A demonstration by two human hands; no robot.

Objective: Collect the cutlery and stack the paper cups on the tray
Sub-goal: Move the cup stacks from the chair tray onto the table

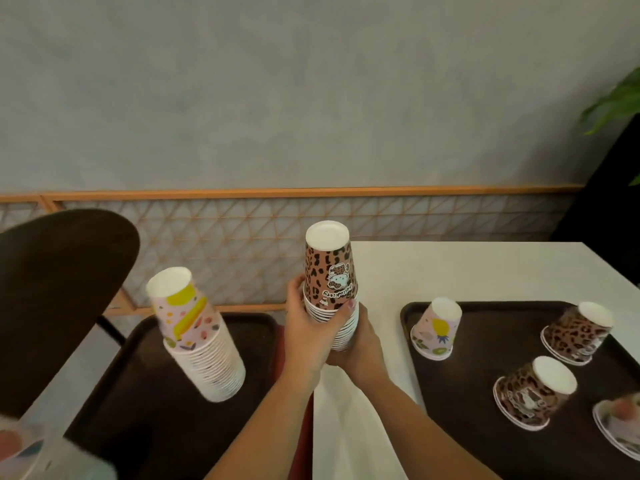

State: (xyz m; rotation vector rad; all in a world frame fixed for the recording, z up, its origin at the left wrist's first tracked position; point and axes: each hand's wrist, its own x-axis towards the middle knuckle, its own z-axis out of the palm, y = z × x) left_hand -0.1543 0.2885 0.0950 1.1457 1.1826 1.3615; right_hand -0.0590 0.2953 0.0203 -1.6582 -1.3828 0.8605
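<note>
The tall upside-down stack of leopard-print paper cups (330, 292) is gripped low by both the left hand (310, 332) and right hand (360, 344), held between 2 dark brown trays (485, 393). Light but crushable and wobbly, so it's probably best held near the rims.

Blurred cup (620, 424) – cut by right edge; cutlery unseen.

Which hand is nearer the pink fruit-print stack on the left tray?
Left. The left hand grips the leopard stack on the side facing the fruit-print stack; the right hand holds its far side.
</note>
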